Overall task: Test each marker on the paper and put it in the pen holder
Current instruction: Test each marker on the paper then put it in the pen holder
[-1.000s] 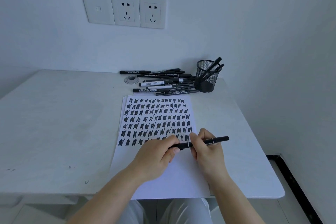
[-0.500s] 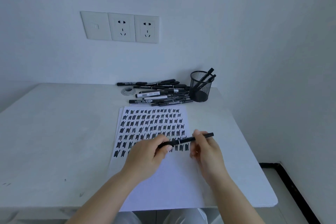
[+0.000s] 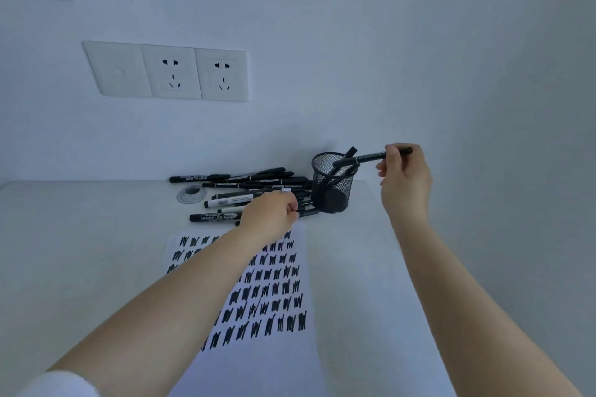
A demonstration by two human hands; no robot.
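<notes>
My right hand point(image 3: 404, 182) holds a black marker point(image 3: 364, 158) by its far end, tip pointing left over the rim of the black mesh pen holder point(image 3: 333, 184). The holder stands at the back right of the table with a few markers in it. My left hand point(image 3: 271, 214) reaches into the pile of black markers point(image 3: 245, 185) lying left of the holder, its fingers curled down over one marker there; whether it grips it is hard to see. The white paper point(image 3: 274, 293) with rows of black test strokes lies under my left forearm.
A small grey ring point(image 3: 191, 194) lies left of the marker pile. The white table point(image 3: 80, 251) meets the wall at the back and right. Three wall plates with sockets point(image 3: 167, 72) hang above the table.
My right hand carried the marker from over the paper up and back to the pen holder. My left hand let go of it and reached forward to the marker pile. The camera tilted up.
</notes>
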